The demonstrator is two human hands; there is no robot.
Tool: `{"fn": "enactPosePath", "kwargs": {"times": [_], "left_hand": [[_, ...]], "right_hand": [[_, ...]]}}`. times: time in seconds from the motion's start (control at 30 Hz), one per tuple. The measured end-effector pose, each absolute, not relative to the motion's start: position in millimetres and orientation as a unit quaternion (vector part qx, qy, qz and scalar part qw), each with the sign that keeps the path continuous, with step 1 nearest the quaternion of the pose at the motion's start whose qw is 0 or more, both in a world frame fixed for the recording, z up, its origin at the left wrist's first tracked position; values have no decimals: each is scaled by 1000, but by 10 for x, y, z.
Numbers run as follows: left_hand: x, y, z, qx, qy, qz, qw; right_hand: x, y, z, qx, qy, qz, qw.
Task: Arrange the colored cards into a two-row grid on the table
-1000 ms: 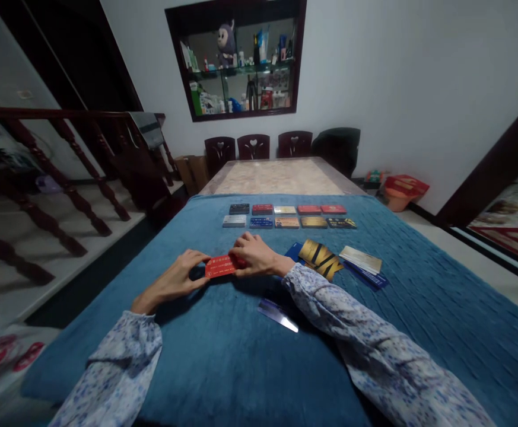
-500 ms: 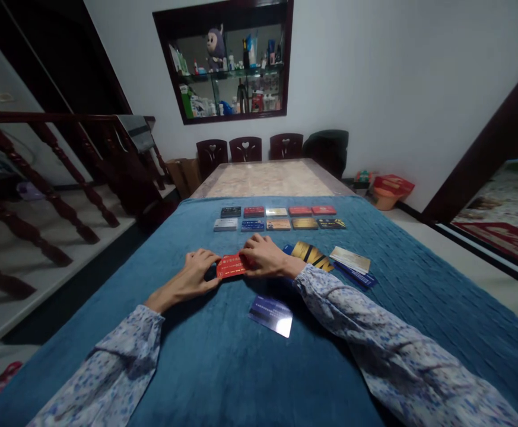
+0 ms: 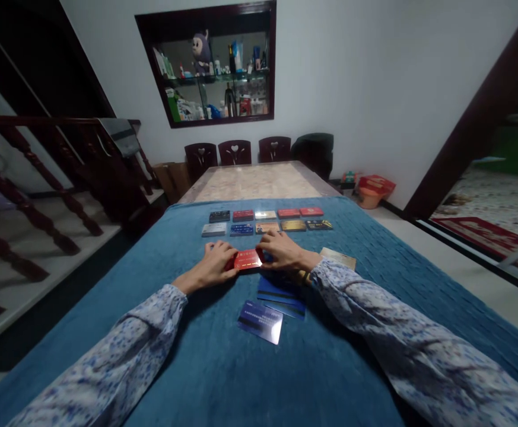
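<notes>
Both hands meet at a red card [image 3: 248, 260], apparently the top of a small stack, held low over the blue cloth. My left hand [image 3: 214, 265] has its fingers closed around the card's left end. At the opposite end, my right hand [image 3: 283, 254] pinches it between thumb and fingers. Below my right hand lie overlapping blue cards [image 3: 280, 295] with dark stripes. Nearer to me rests a purple card [image 3: 261, 322], catching light. A gold card [image 3: 337, 258] shows beyond my right wrist, partly covered by the sleeve.
Two rows of card stacks stand farther off, among them a silver one [image 3: 214, 229] and a black-and-yellow one [image 3: 319, 225]. The blue cloth [image 3: 187, 356] covers the near table; the bare tabletop [image 3: 250, 181] continues behind. Chairs [image 3: 234, 153] line the far end.
Both hands have moved right with the red card, and it now lies straighter between them. Blue striped cards now show beneath my right hand. The view has turned slightly right.
</notes>
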State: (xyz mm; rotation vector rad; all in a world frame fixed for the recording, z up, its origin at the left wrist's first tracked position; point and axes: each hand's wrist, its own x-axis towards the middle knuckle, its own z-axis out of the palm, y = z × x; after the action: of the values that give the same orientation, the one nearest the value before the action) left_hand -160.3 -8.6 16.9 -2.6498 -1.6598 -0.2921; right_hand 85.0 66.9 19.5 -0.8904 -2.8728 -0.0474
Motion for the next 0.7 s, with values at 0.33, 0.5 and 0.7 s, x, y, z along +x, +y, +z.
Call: {"fn": "enactPosePath", "kwargs": {"times": [0.33,0.5,0.7], "left_hand": [[-1241,368,177,-849,-522,-78,-26],[-1099,584,168,-855,-514,-70,-25],[-942,757,237,-854,-516,-60,-27]], "right_hand": [[1244,961,246,-321,-946,-4,48],[1324,1130,266,-333,-942,-14,38],[1418,1261,363,-319,-947,-14,40]]}}
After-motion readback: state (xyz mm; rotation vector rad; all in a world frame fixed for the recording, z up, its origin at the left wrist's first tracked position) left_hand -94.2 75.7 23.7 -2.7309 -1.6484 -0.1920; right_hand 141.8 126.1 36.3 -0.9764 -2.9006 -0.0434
